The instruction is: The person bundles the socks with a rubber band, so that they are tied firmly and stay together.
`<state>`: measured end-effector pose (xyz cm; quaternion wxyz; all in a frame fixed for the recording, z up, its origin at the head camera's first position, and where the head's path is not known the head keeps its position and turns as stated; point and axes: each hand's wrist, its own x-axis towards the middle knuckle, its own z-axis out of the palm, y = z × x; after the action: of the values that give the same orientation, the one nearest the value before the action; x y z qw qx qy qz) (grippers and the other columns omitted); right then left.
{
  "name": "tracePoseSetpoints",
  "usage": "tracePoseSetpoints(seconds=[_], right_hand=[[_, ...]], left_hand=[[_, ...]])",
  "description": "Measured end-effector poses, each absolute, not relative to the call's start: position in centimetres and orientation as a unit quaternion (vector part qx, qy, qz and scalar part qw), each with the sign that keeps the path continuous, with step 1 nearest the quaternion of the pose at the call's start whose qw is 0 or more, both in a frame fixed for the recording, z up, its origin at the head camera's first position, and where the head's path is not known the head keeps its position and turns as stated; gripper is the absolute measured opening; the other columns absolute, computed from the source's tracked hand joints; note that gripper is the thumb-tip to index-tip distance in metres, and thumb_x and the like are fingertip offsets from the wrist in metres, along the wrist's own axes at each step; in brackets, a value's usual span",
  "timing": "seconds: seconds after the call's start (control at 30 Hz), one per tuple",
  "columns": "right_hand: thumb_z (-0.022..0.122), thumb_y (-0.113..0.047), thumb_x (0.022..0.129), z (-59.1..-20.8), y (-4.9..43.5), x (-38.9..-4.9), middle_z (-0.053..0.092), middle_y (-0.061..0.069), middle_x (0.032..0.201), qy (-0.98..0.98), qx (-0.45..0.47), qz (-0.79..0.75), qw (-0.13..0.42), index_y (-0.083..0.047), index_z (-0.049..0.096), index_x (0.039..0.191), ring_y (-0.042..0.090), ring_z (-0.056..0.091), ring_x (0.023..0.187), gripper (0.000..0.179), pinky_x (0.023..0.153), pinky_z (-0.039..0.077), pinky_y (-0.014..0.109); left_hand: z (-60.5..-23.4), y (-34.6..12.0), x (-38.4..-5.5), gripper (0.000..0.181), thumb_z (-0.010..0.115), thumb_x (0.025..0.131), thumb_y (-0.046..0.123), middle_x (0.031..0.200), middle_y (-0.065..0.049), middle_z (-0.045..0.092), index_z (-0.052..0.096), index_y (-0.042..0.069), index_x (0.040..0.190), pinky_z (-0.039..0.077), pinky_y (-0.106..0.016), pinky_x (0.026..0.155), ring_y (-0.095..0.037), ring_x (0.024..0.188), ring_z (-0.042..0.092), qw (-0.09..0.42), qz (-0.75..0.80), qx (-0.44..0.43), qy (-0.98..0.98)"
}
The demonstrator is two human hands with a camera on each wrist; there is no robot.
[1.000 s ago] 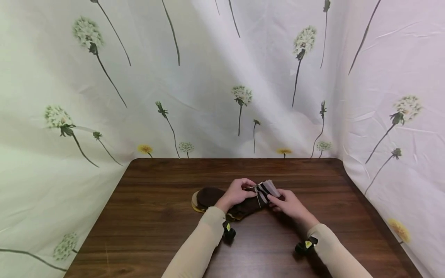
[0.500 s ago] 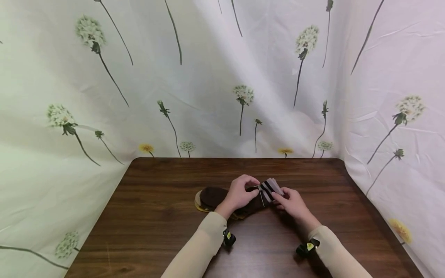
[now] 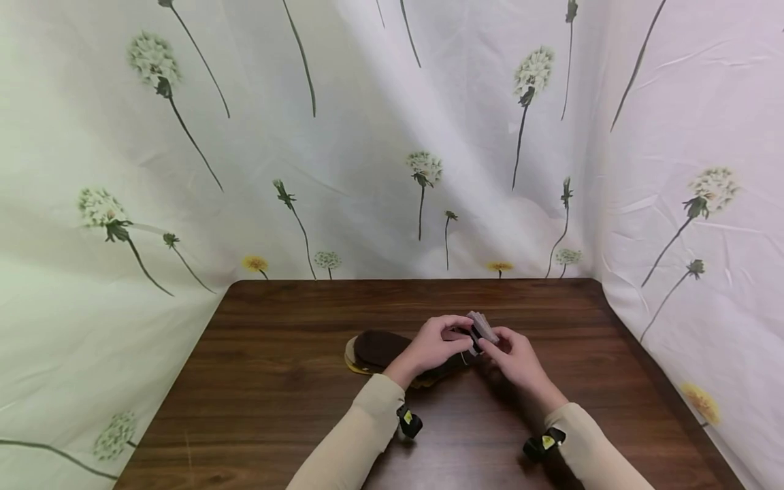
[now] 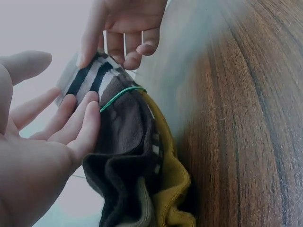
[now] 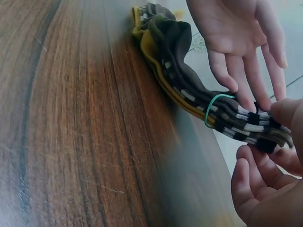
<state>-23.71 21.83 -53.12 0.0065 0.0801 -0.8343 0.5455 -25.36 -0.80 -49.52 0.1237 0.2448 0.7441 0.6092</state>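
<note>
A bundle of socks, dark brown, yellow and beige, lies on the table, its striped cuffs lifted toward the right. A thin green band loops around the bundle just below the cuffs. My right hand pinches the cuff end, thumb on top and fingers underneath, as the right wrist view shows. The fingers of my left hand rest fairly straight against the cuffs beside the band, with the thumb standing apart. In the head view, my left hand covers the middle of the bundle.
The brown wood-grain table runs back to a pale flower-printed cloth, which also hangs along both sides. A small black camera is strapped to each wrist, the left camera and the right camera.
My left hand has slid right from the band onto the striped cuffs, covering more of them. My right hand keeps its pinch on the cuff end.
</note>
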Motion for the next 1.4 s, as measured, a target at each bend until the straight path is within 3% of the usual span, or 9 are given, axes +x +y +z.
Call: tracePoseSetpoints(seconds=[0.43, 0.7, 0.93, 1.27, 1.4], right_hand=[[0.076, -0.023, 0.099, -51.9, 19.8, -23.0, 0.076, 0.009, 0.104, -0.854, 0.134, 0.499, 0.057, -0.003, 0.071, 0.126, 0.018, 0.073, 0.090, 0.034, 0.079, 0.059, 0.029], [0.072, -0.021, 0.102, -51.7, 18.2, -22.8, 0.072, 0.006, 0.114, -0.851, 0.183, 0.484, 0.089, -0.004, 0.072, 0.129, 0.016, 0.070, 0.100, 0.032, 0.084, 0.060, 0.028], [0.068, -0.018, 0.104, -51.4, 16.9, -22.8, 0.071, 0.006, 0.120, -0.841, 0.230, 0.479, 0.096, -0.008, 0.072, 0.131, 0.017, 0.069, 0.106, 0.029, 0.087, 0.060, 0.032], [0.069, -0.021, 0.104, -51.3, 14.8, -22.9, 0.072, 0.003, 0.124, -0.848, 0.271, 0.444, 0.106, -0.009, 0.074, 0.126, 0.017, 0.070, 0.110, 0.026, 0.090, 0.060, 0.036], [0.067, -0.023, 0.105, -51.3, 14.2, -23.0, 0.072, 0.001, 0.125, -0.855, 0.277, 0.427, 0.104, -0.011, 0.075, 0.126, 0.020, 0.069, 0.114, 0.026, 0.092, 0.059, 0.039]], left_hand=[[-49.4, -3.4, -24.8, 0.045, 0.067, 0.105, 0.018, 0.144, -0.017, 0.060, 0.059, 0.009, 0.148, 0.058, -0.050, 0.099, -0.031, 0.129, 0.063, 0.158, 0.672, 0.196, 0.697], [-49.2, -5.5, -24.5, 0.045, 0.065, 0.106, 0.019, 0.146, -0.018, 0.060, 0.058, 0.005, 0.148, 0.058, -0.045, 0.099, -0.029, 0.127, 0.064, 0.148, 0.668, 0.187, 0.705], [-48.9, -7.3, -24.0, 0.040, 0.065, 0.106, 0.016, 0.140, -0.023, 0.064, 0.062, -0.003, 0.142, 0.059, -0.044, 0.097, -0.039, 0.124, 0.065, 0.125, 0.684, 0.169, 0.698], [-50.2, -10.2, -24.0, 0.038, 0.065, 0.105, 0.015, 0.124, -0.020, 0.070, 0.064, -0.009, 0.134, 0.061, -0.040, 0.092, -0.024, 0.104, 0.073, 0.136, 0.725, 0.113, 0.666], [-50.6, -10.9, -23.9, 0.037, 0.063, 0.106, 0.012, 0.123, -0.021, 0.070, 0.062, -0.012, 0.134, 0.062, -0.039, 0.090, -0.028, 0.103, 0.073, 0.143, 0.735, 0.089, 0.657]])
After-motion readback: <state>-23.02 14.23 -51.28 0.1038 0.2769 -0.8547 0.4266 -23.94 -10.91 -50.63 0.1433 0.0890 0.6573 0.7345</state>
